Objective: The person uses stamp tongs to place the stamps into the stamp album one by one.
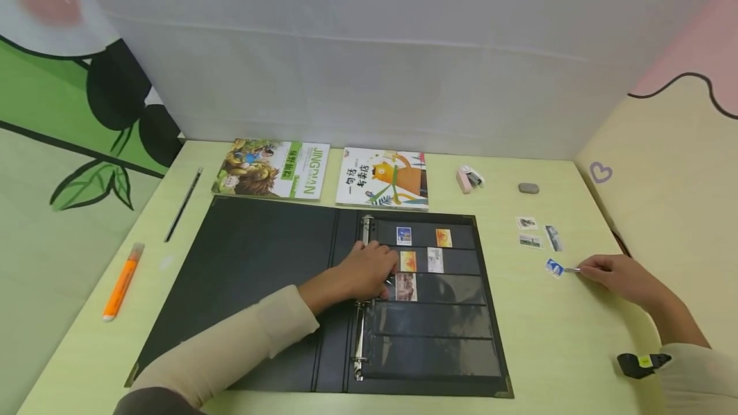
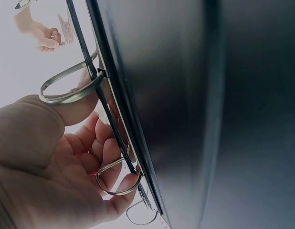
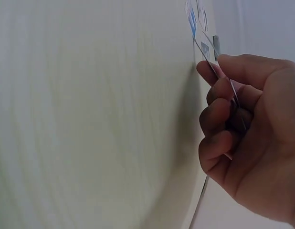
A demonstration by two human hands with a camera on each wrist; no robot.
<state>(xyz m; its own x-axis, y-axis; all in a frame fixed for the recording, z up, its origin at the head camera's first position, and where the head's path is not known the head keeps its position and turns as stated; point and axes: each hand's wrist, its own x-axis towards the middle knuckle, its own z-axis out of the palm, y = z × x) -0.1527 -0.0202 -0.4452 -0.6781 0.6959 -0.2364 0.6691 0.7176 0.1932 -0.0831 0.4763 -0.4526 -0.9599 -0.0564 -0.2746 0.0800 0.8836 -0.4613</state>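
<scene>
My right hand [image 1: 617, 277] pinches metal tweezers [image 3: 207, 55] between thumb and fingers. Their tips reach a blue-and-white stamp [image 1: 555, 267] on the right of the table; whether they grip it I cannot tell. Three more stamps [image 1: 530, 240] lie just beyond. On the open black stamp album [image 1: 271, 261], my left hand [image 1: 367, 271] rests by the metal rings [image 2: 71, 90] at the inner edge of the pocket page [image 1: 438, 319]. Its fingers are bent, and whether they pinch the page is hidden. Several stamps, among them a brownish one [image 1: 406, 287], sit in the upper pockets.
Two picture books [image 1: 271, 170] lie behind the album. A pink-and-white stapler-like item [image 1: 469, 179] and a grey eraser-like block [image 1: 528, 188] are at the back right. To the left lie a pencil [image 1: 183, 205] and an orange marker [image 1: 122, 284]. Walls border the back and sides.
</scene>
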